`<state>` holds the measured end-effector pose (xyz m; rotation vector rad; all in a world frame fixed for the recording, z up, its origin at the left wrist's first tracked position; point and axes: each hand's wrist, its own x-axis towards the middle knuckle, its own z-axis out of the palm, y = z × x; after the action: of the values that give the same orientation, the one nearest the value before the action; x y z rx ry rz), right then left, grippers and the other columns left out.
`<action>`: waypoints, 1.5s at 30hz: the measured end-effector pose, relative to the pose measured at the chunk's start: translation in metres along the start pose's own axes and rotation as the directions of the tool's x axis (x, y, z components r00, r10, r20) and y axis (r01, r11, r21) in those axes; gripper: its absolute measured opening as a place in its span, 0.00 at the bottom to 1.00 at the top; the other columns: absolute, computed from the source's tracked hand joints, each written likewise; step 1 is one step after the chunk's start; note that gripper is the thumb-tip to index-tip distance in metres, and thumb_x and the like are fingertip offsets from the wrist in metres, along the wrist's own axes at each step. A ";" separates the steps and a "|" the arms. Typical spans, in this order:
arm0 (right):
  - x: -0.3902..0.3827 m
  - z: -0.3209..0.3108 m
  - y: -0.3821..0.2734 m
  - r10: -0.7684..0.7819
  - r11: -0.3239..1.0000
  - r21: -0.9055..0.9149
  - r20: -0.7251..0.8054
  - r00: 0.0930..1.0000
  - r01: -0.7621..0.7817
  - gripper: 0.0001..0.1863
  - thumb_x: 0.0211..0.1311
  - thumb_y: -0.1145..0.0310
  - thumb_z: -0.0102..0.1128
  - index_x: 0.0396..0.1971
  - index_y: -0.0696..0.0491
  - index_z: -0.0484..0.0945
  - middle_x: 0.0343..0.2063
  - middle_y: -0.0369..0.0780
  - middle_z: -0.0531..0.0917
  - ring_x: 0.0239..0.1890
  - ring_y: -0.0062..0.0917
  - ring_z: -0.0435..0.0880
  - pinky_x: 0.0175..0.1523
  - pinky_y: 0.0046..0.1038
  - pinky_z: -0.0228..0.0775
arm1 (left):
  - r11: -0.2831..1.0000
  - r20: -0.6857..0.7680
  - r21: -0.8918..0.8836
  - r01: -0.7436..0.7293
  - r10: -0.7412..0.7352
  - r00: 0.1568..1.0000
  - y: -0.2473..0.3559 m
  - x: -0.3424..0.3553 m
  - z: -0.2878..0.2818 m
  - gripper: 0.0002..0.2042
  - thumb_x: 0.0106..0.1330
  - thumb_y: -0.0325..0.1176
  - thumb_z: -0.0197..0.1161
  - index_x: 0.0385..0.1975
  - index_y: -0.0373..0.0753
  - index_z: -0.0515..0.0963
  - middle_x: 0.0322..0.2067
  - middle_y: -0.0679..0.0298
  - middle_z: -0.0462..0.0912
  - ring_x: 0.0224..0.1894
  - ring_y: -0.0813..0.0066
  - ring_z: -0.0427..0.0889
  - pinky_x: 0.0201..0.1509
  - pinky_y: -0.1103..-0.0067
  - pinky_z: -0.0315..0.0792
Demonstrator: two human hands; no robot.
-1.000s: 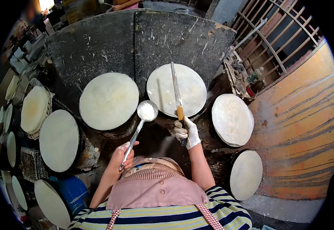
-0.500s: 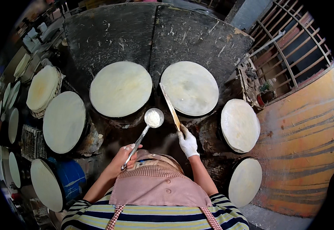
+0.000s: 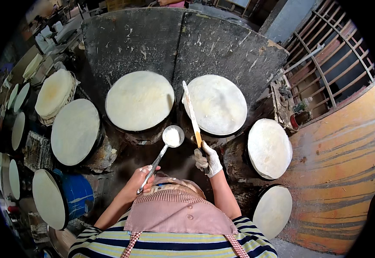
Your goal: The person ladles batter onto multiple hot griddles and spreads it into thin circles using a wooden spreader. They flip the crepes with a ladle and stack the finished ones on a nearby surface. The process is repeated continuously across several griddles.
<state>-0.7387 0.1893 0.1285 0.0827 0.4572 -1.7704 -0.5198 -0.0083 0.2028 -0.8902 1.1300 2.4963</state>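
Observation:
In my bare left hand [image 3: 141,180] is the long handle of a metal ladle [image 3: 173,136], its round bowl holding something white. The fingers are wrapped round the handle. My right hand [image 3: 209,160], in a white glove, grips a long, flat spatula [image 3: 191,107] with a whitish blade. The blade points away from me, and its tip overlaps the left edge of a round pale sheet [image 3: 217,105] on a round griddle. Beside that lies a second pale sheet [image 3: 139,101] on its own griddle, beyond the ladle.
More round pale-topped griddles curve around me, one at right [image 3: 269,148] and one at left [image 3: 75,132]. A stack of pale sheets [image 3: 55,92] sits farther left, above a blue drum [image 3: 79,195]. Dark boards [image 3: 131,43] stand behind; another person's arm [image 3: 170,2] shows at the top.
My right hand has turned and its fingers now curl round the spatula's handle. The blade stands a little more upright, farther from me. The ladle stays nearly in place while the view shifts slightly.

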 end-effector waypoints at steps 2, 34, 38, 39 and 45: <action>-0.007 0.022 -0.009 -0.096 0.995 -0.040 -0.106 0.990 0.092 0.22 0.63 0.51 0.41 0.28 0.58 0.70 0.13 0.36 0.69 0.06 0.15 0.57 0.09 0.18 0.49 | 1.000 -0.009 0.015 0.003 -0.003 1.000 0.000 -0.001 0.003 0.16 0.68 0.35 0.34 0.46 0.34 0.65 0.13 0.71 0.62 0.09 0.87 0.56 0.11 0.86 0.53; -0.032 0.046 -0.014 -0.463 0.570 -0.807 -0.472 0.750 -0.155 0.22 0.61 0.64 0.48 0.56 0.50 0.63 0.18 0.31 0.68 0.12 0.12 0.63 0.13 0.16 0.53 | 1.000 0.084 -0.022 0.011 -0.009 0.996 0.002 0.018 0.006 0.15 0.69 0.34 0.33 0.44 0.32 0.66 0.14 0.71 0.63 0.10 0.88 0.58 0.11 0.87 0.55; -0.025 0.046 -0.016 -0.346 0.671 -0.731 -0.455 0.821 -0.122 0.21 0.63 0.61 0.44 0.55 0.50 0.63 0.17 0.32 0.67 0.11 0.13 0.61 0.13 0.17 0.51 | 1.000 0.076 0.016 0.014 -0.015 0.997 0.006 0.022 0.005 0.16 0.69 0.34 0.33 0.45 0.33 0.66 0.14 0.71 0.62 0.09 0.88 0.57 0.11 0.87 0.54; -0.023 0.042 -0.013 -0.343 0.675 -0.727 -0.462 0.818 -0.128 0.20 0.63 0.60 0.43 0.54 0.49 0.63 0.17 0.33 0.67 0.11 0.14 0.60 0.13 0.17 0.49 | 0.999 0.063 0.033 0.022 -0.024 0.998 0.006 0.025 0.005 0.16 0.69 0.35 0.33 0.45 0.33 0.66 0.13 0.71 0.61 0.09 0.87 0.56 0.10 0.87 0.54; -0.020 0.046 -0.012 -0.273 0.760 -0.636 -0.498 0.823 -0.133 0.18 0.63 0.60 0.44 0.51 0.48 0.63 0.18 0.33 0.67 0.10 0.14 0.58 0.13 0.17 0.45 | 0.995 0.041 0.062 0.076 -0.079 0.996 0.008 0.033 0.002 0.16 0.68 0.35 0.33 0.44 0.34 0.67 0.13 0.71 0.60 0.08 0.86 0.55 0.09 0.87 0.53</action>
<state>-0.7361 0.1938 0.1800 0.0987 1.5244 -1.5413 -0.5499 -0.0129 0.1875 -0.8432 1.1291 2.3941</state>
